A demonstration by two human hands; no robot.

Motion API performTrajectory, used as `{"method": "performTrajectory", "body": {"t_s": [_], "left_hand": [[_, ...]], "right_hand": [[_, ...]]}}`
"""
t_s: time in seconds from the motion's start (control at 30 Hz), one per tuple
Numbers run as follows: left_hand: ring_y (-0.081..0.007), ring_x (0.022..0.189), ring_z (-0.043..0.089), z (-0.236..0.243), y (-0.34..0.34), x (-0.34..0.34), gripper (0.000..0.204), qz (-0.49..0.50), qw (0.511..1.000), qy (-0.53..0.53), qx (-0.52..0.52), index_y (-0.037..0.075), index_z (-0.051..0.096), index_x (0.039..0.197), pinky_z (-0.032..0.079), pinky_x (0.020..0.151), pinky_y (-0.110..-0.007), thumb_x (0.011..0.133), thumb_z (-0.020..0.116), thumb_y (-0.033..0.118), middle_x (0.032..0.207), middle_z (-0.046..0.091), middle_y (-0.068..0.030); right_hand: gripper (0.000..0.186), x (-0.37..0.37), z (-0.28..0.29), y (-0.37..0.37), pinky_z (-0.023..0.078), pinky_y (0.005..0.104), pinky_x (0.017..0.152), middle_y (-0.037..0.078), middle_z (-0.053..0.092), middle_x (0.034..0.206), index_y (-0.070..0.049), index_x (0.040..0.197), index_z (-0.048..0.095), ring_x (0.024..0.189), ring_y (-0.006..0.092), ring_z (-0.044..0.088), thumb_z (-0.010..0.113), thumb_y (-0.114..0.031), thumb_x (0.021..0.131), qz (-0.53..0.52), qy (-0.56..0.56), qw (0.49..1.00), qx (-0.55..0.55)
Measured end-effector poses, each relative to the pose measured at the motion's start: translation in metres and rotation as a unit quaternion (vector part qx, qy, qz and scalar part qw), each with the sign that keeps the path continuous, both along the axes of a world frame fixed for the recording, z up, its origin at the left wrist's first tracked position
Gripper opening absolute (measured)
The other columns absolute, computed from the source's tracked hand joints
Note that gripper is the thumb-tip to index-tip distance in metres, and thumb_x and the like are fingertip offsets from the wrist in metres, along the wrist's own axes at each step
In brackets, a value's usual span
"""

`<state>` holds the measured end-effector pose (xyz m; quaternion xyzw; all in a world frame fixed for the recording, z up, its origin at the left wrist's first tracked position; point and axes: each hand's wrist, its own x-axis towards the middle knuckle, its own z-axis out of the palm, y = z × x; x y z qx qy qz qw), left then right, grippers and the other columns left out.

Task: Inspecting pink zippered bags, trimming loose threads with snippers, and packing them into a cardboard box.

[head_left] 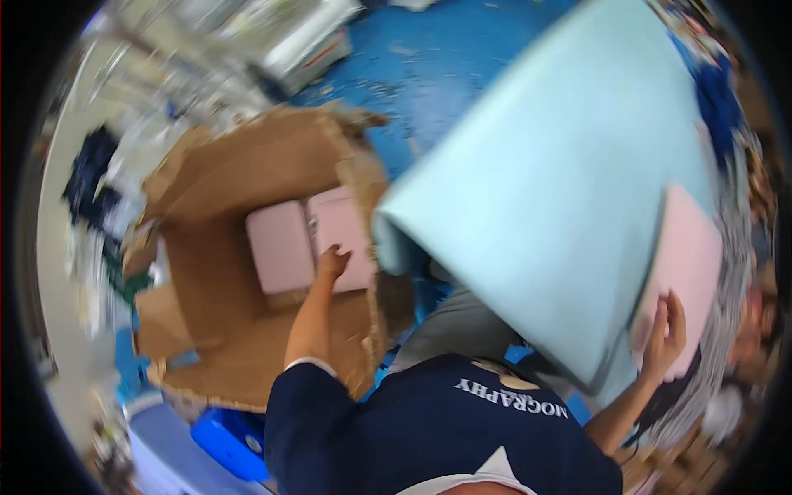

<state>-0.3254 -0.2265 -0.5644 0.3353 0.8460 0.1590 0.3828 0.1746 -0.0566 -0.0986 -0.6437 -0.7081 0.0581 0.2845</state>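
Observation:
A large brown cardboard box (223, 177) with ragged upper edges stands at my left. Two pale pink flat pieces with rounded corners lie side by side inside it: a left piece (278, 243) and a right piece (337, 213). My left hand (333, 262) reaches into the box over the right piece, fingers slightly apart; blur hides whether they touch it. On my right, another pink flat piece (689, 260) lies at the edge of a light blue sheet-covered surface (544, 190). My right hand (665, 337) rests against this piece with its fingers stretched out.
A blue floor (412, 62) with scattered scraps shows beyond the box. Clear plastic bags (194, 91) and a white-grey container (309, 41) are at the far left. A bright blue bin (231, 443) sits near the box's front. Grey layered material (730, 272) lines the right side.

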Motion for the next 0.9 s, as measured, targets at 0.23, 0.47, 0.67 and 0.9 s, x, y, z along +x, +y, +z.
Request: {"method": "performTrajectory", "body": {"t_s": [0.23,0.47,0.67,0.9], "left_hand": [[-0.0207,0.082,0.061,0.147,0.031,-0.079,0.027,0.245,0.951,0.007,0.19,-0.002,0.06,0.105,0.05,0.069,-0.031,0.081,0.055,0.008,0.092,0.065,-0.0119],[-0.0159,0.075,0.058,0.348,0.089,-0.064,0.025,0.284,0.738,0.177,0.585,-0.003,0.059,0.103,0.048,0.068,-0.024,0.089,0.052,0.017,0.084,0.062,-0.0092],[-0.0164,0.084,0.059,0.453,0.181,0.121,0.034,0.051,0.811,-0.129,0.568,-0.001,0.053,0.114,0.047,0.075,-0.028,0.089,0.052,0.023,0.099,0.059,-0.0101],[-0.0236,0.1,0.053,0.421,0.3,0.392,0.062,-0.219,0.873,-0.347,0.261,-0.004,0.036,0.126,0.046,0.079,-0.033,0.084,0.057,0.036,0.112,0.051,-0.0154]], "right_hand": [[0.028,0.138,-0.012,-0.007,0.047,0.0309,0.072,0.011,0.063,0.091,-0.003,0.099,0.062,0.082,0.0213,0.061,0.063,-0.022,0.079,-0.276,-0.079,0.94,0.182],[0.047,0.244,-0.001,-0.032,0.043,0.0366,0.082,0.017,0.061,0.1,0.001,0.104,0.059,0.093,0.0304,0.057,0.054,-0.042,0.083,-0.392,-0.008,0.918,0.063],[0.06,0.263,-0.008,-0.008,0.041,0.0346,0.085,0.023,0.061,0.1,0.007,0.104,0.058,0.101,0.0285,0.057,0.042,-0.049,0.087,-0.335,0.175,0.918,-0.123],[0.078,0.262,-0.003,-0.004,0.039,0.0372,0.087,0.028,0.057,0.104,0.014,0.103,0.056,0.105,0.033,0.054,0.035,-0.059,0.085,-0.267,0.263,0.914,-0.155]]}}
